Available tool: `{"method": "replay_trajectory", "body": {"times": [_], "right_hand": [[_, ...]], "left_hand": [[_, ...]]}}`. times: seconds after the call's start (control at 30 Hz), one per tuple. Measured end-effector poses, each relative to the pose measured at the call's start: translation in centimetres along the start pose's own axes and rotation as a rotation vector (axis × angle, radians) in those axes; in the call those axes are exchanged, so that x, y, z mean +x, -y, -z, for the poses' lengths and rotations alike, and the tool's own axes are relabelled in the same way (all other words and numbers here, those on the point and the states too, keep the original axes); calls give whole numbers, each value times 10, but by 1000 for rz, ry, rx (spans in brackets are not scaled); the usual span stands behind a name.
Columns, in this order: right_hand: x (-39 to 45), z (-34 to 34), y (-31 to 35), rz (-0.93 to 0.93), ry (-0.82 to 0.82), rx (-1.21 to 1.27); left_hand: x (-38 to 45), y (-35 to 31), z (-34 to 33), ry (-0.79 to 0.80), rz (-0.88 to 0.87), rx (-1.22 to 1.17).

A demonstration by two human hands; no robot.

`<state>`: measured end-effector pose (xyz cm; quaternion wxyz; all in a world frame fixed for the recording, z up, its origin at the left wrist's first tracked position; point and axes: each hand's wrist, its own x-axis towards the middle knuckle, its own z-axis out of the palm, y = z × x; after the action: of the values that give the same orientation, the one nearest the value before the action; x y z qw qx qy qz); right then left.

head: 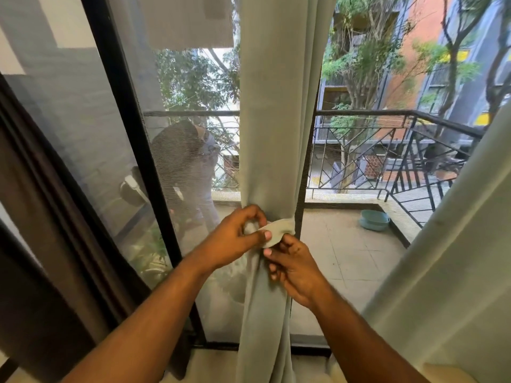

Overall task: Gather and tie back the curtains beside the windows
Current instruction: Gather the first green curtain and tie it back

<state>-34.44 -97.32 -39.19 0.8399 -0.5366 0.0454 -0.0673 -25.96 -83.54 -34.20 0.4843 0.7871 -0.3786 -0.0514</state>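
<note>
1. Head view: the pale green curtain (pixel 272 134) hangs gathered into a narrow column in front of the dark window frame (pixel 130 139).
2. A cream tie-back band (pixel 278 231) wraps the curtain's waist.
3. The left hand (pixel 235 239) pinches the band's end.
4. The right hand (pixel 293 268), just below the band, pinches its lower edge.

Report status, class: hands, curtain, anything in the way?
Left hand and right hand both pinching the tie. Tie wraps the gathered curtain, not yet fastened. Nothing in the way.
</note>
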Motion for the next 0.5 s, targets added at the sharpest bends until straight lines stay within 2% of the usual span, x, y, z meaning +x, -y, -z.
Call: {"method": "replay_trajectory", "body": {"times": [0.1,0.2,0.27,0.37,0.43,0.5], "right_hand": [[5,0,-5,54,-87,-36],[3,7,-7,61,-132,-132],[0,13,-6,61,-109,-105],[-3,20,-2,65,-129,-88],[-2,27,2,83,-174,-198],[-1,36,5,93,-171,-358]], "left_hand": [[-4,5,-10,-113,-85,-160],[-1,7,-19,-177,-38,-266],[6,16,-23,-154,53,-381],[19,24,-25,-30,142,-563],[24,27,-28,53,149,-638],[28,33,-35,71,128,-655]]}}
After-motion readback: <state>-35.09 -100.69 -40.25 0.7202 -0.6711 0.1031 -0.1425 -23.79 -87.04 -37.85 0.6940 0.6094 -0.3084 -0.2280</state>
